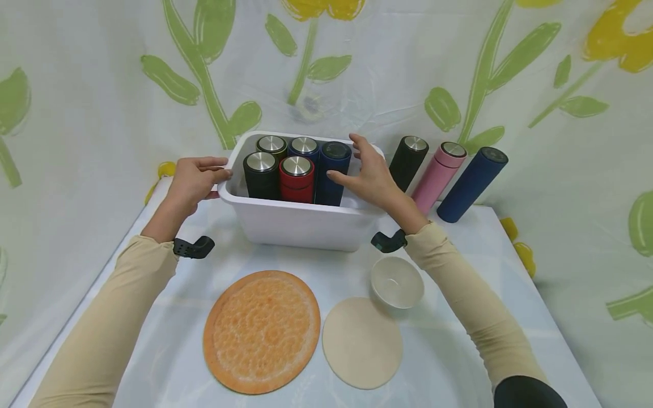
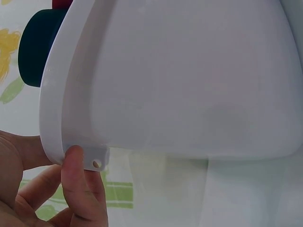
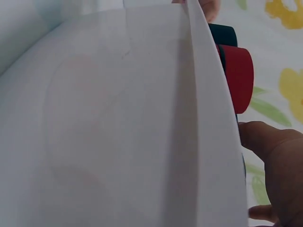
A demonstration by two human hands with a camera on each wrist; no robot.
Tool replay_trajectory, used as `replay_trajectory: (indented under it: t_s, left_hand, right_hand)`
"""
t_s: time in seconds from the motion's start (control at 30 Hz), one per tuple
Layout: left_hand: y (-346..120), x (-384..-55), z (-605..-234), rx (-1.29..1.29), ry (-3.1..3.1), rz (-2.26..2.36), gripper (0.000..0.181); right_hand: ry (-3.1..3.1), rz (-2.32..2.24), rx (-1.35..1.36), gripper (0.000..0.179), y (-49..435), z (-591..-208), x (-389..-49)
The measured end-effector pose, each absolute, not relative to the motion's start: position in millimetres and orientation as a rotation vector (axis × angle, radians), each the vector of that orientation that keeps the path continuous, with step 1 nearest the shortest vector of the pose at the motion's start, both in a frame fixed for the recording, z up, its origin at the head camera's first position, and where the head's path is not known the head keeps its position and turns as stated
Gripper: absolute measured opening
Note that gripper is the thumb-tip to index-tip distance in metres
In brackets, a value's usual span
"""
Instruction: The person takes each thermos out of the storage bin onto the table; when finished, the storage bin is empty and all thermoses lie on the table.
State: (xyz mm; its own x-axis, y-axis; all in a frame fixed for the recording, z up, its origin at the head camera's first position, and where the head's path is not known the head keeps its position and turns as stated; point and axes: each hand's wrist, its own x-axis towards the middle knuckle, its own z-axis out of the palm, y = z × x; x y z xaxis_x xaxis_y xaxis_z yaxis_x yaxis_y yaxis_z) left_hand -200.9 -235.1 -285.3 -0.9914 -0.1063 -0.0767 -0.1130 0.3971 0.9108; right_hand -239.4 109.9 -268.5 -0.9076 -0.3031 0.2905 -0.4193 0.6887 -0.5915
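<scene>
A white plastic bin (image 1: 306, 229) stands on the table, holding several upright thermos bottles. Its left rim is pinched by my left hand (image 1: 191, 184); in the left wrist view, the fingertips meet at a small tab with a hole. Over the bin's right end is my right hand (image 1: 374, 175), thumb and fingers spread apart, beside a dark blue thermos bottle (image 1: 331, 184). The thumb lies over or against that bottle; contact is unclear. Left of it are a red bottle (image 1: 297, 187) and a black bottle (image 1: 261, 182), with two silver-lidded bottles (image 1: 304, 145) behind.
Right of the bin stand a black bottle (image 1: 408, 161), a pink bottle (image 1: 439, 178) and a blue bottle (image 1: 471, 184). In front lie a round orange-brown mat (image 1: 262, 331), a beige disc (image 1: 362, 343) and a white bowl (image 1: 397, 283). Behind hangs a flowered curtain (image 1: 388, 68).
</scene>
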Motion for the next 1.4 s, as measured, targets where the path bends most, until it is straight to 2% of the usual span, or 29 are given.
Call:
replay_trajectory:
  t_s: [0.37, 0.73, 0.9, 1.4]
  left_hand:
    - [-235, -202, -284, -0.206, 2.618, 1.707, 0.047]
    - [-235, -203, -287, -0.233, 2.616, 1.702, 0.046]
    - [-236, -203, -286, -0.230, 2.615, 1.704, 0.047]
    - [-234, -201, -286, -0.213, 2.607, 1.711, 0.048]
  right_hand:
    - [-2.857, 0.938, 0.538, 0.097, 93, -272, -258]
    - [-2.841, 0.994, 0.576, 0.086, 92, -280, -262]
    - [-2.774, 1.009, 0.642, 0.078, 92, -280, -257]
    - [-2.622, 1.095, 0.764, 0.073, 102, -272, -228]
